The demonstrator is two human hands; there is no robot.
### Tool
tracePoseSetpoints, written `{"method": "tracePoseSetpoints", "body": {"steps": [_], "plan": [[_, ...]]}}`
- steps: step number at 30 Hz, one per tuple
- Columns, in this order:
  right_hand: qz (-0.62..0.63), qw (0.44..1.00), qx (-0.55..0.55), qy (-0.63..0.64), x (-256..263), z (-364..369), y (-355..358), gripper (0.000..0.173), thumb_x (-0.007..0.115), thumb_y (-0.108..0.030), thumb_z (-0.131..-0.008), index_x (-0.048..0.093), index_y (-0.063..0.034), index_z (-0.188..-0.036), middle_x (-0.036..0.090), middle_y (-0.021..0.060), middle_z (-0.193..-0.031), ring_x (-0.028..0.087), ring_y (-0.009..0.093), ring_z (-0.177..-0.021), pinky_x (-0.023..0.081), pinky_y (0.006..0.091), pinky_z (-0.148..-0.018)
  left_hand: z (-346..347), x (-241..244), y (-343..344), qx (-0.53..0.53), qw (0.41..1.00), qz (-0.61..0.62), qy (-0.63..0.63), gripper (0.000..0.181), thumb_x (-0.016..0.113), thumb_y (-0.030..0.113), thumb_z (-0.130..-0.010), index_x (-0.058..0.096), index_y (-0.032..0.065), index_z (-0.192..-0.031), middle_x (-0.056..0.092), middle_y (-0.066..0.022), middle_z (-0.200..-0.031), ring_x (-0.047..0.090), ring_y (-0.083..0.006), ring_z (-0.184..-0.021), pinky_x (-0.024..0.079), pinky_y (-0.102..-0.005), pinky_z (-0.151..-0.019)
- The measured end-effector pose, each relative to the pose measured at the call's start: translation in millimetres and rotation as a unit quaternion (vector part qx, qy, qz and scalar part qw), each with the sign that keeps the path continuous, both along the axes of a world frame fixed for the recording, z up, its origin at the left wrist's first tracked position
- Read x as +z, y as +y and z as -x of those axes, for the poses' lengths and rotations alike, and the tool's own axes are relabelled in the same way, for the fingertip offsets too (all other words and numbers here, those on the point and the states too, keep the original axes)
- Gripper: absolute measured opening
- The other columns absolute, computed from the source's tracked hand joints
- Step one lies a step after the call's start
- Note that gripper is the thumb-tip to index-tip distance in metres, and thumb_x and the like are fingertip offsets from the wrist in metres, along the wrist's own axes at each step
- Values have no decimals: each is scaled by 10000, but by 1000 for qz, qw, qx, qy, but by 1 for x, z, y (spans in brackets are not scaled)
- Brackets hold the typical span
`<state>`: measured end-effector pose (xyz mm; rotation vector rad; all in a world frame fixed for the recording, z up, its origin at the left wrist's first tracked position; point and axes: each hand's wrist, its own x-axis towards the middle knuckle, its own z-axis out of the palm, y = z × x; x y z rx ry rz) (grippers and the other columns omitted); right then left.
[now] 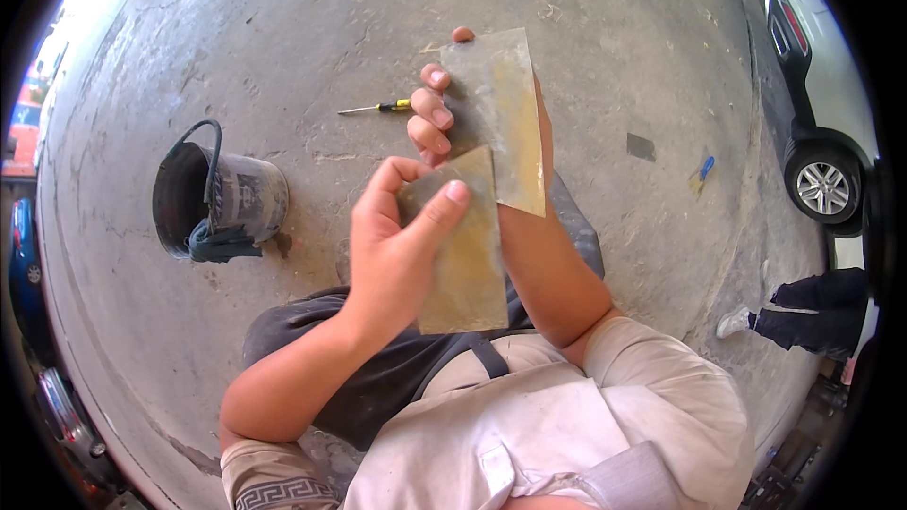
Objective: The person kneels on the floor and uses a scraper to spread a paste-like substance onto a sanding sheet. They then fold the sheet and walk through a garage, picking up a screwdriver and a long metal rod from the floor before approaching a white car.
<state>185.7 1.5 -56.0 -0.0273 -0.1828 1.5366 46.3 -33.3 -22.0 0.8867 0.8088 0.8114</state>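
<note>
My left hand pinches a thin rectangular filler spreader, thumb on its upper face and fingers behind. Yellowish smears cover that plate. Beyond it, my right hand holds a second thin spreader from behind, its fingers curled over the left edge. Grey and yellow residue marks this one too, mostly along its right side. The nearer plate's top corner overlaps the farther plate in the view; whether they touch I cannot tell. The right palm is hidden.
A dirty bucket with a dark cloth over its rim stands left. On the concrete floor lie a screwdriver, a grey sheet and a blue-handled scraper. A white car and another person's legs are right.
</note>
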Motion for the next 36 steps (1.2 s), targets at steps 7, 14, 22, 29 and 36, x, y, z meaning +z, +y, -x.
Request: {"method": "tracePoseSetpoints", "body": {"steps": [7,14,22,29,36], "plan": [[-43,994,-82,-53,-1,13,-9,436,360,-497,-1049,391,-182,-1349,480,58,-962,451,161,-660,400,288,-483,-5,-4,-12,28,995,-89,19,216,650,171,-971,484,34,-995,569,11,-877,492,-34,-798,438,-196,-693],[-10,977,-156,-148,-18,26,-23,479,385,-492,-1044,385,-169,-1397,490,108,-991,437,202,-695,419,300,-535,-1,5,-4,48,994,-84,46,241,665,192,-961,487,30,-972,592,-10,-870,506,-38,-790,445,-203,-684],[98,883,-221,-403,-31,47,-59,546,355,-488,-1046,351,-93,-1422,498,28,-1083,491,94,-964,442,266,-867,4,8,4,31,999,-35,14,198,649,169,-966,503,50,-1030,636,-11,-903,571,-33,-797,463,-191,-693],[65,917,-164,-357,-64,30,-70,920,638,-432,-946,70,-42,-1556,481,17,-1146,506,89,-994,431,241,-878,4,-1,12,20,999,4,38,179,648,157,-962,516,50,-1022,651,-30,-908,596,-47,-789,484,-210,-692],[23,909,-120,-399,-62,19,-69,906,650,-389,-948,73,-40,-1553,474,21,-1127,501,75,-941,431,230,-842,7,7,19,36,999,2,-11,233,666,167,-954,506,14,-1027,668,-63,-902,622,-73,-769,510,-234,-670]]}}
